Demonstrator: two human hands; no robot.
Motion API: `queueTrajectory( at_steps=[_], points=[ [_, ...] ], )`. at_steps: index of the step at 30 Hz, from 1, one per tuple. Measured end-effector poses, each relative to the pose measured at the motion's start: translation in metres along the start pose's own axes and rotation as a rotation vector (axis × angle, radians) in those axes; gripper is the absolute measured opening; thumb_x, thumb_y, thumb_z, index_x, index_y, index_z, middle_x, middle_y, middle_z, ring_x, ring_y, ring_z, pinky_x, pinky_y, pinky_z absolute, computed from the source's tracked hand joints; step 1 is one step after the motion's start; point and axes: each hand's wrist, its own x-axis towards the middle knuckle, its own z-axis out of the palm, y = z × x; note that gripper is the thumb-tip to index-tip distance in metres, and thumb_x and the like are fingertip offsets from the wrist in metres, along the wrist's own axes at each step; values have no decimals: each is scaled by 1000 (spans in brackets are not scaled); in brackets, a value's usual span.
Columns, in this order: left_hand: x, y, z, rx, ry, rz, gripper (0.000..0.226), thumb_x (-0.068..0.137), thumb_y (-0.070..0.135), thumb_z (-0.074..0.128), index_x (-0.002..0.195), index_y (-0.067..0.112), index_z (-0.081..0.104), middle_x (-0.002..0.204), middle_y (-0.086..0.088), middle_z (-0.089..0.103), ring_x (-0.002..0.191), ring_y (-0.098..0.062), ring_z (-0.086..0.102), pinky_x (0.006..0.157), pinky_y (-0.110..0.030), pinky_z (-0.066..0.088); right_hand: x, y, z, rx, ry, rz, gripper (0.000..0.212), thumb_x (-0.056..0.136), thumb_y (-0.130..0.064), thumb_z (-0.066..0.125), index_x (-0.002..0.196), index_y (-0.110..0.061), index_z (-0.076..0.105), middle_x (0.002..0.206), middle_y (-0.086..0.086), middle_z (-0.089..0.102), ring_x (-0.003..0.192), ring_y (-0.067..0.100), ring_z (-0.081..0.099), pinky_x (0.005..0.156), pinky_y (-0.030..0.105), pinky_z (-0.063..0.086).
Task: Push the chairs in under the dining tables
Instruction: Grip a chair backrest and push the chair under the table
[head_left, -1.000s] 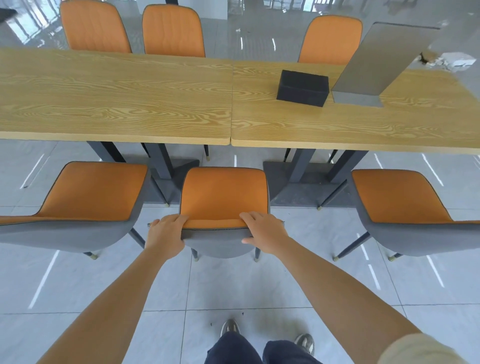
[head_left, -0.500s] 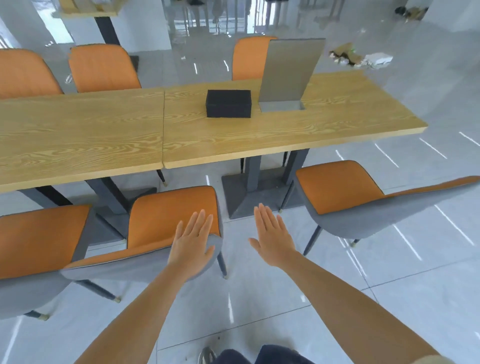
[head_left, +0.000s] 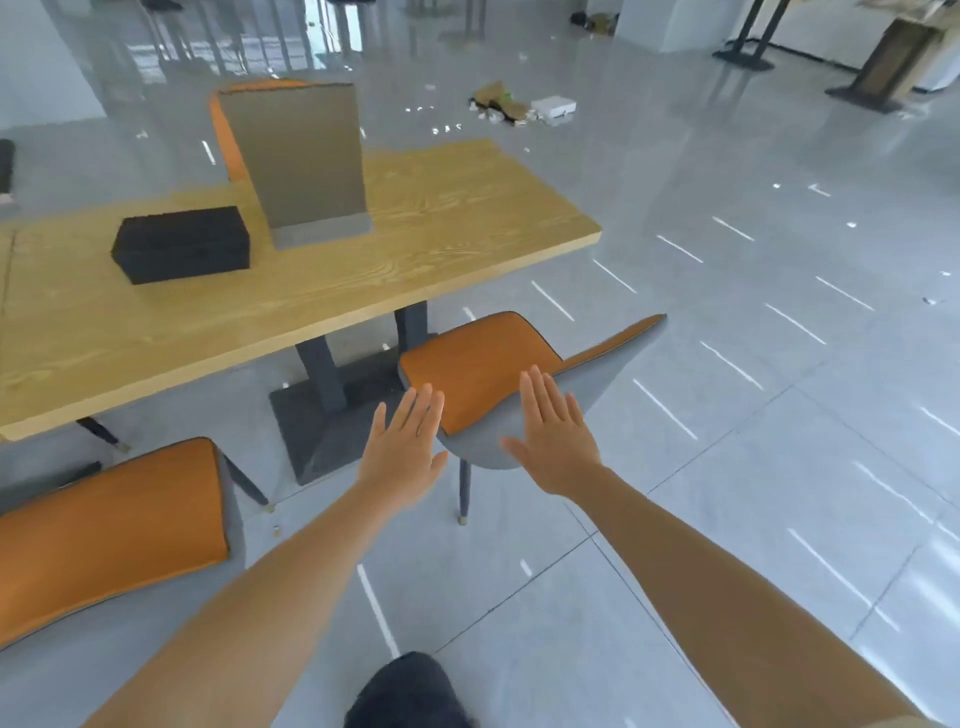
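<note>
Beside woodgrain table (head_left: 441, 234), orange (grey-shelled) chair (head_left: 478, 364)

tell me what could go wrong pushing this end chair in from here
1. The chair sits skewed to the table edge, so an uneven shove may swing it rather than slide it under.
2. Its legs could catch the dark pedestal base close beside it.
3. The left hand and right hand are flat and open, gripping nothing, so they may slip on the curved grey back.
</note>
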Motion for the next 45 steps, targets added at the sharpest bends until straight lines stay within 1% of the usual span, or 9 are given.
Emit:
queueTrajectory(
  at_steps=[10,16,19,21,28,32,35,39,45],
  points=[
    [141,96,-1,-20,-72,145,85,94,52,38,148,12,-13,160,-9,-12,148,-25,-7,120,-45,3,62,133,-16,7,-65,132,85,97,-47,37,146,-6,-19,158,8,-21,147,22,-16,121,38,-2],
    [204,124,18,-36,-232,90,95,87,51,53,150,13,-6,160,-9,7,148,-26,10,118,-46,16,103,190,-17,5,-151,140,88,96,-44,43,146,-4,-17,159,9,-18,148,24,-13,122,38,0],
    [217,131,21,-67,-332,9,81,85,39,60,148,16,16,132,-8,53,123,-27,50,92,-37,45,122,209,-19,19,-171,92,89,96,-43,46,147,-4,-16,159,10,-16,148,25,-11,122,37,0],
    [217,135,23,-135,-337,-74,70,84,26,58,145,20,25,99,-3,60,96,-25,60,70,-33,48,133,220,-19,-9,-191,38,93,94,-45,48,147,-3,-15,159,11,-15,148,26,-11,121,37,-1],
    [205,155,30,-359,-256,-412,51,85,10,54,133,23,44,110,-7,65,100,-30,63,82,-41,56,161,259,-17,-171,-200,-241,77,93,-31,54,149,-9,7,158,10,15,147,26,9,120,39,6],
    [204,162,33,-367,-252,-491,54,89,8,53,140,22,39,123,-10,60,114,-33,55,91,-42,51,175,278,-16,-180,-176,-285,53,90,-17,58,138,-13,36,143,10,41,139,28,27,116,37,16],
    [196,171,39,-346,-254,-490,45,88,9,53,130,22,48,115,-9,63,107,-33,58,89,-41,51,177,288,-11,-204,-200,-280,45,86,-15,60,129,-15,47,128,7,54,128,28,41,110,36,28],
    [179,180,51,-305,-237,-461,26,87,11,53,111,19,56,99,-7,66,96,-31,59,84,-38,50,163,295,-4,-233,-223,-339,38,87,-18,58,125,-21,50,123,3,59,120,26,49,105,36,33],
    [144,169,53,-283,-232,-445,24,87,9,51,108,18,58,101,-8,65,98,-31,58,82,-37,48,136,273,4,-207,-249,-399,45,88,-19,59,131,-25,47,128,1,58,121,24,49,103,36,33]
  ],
)
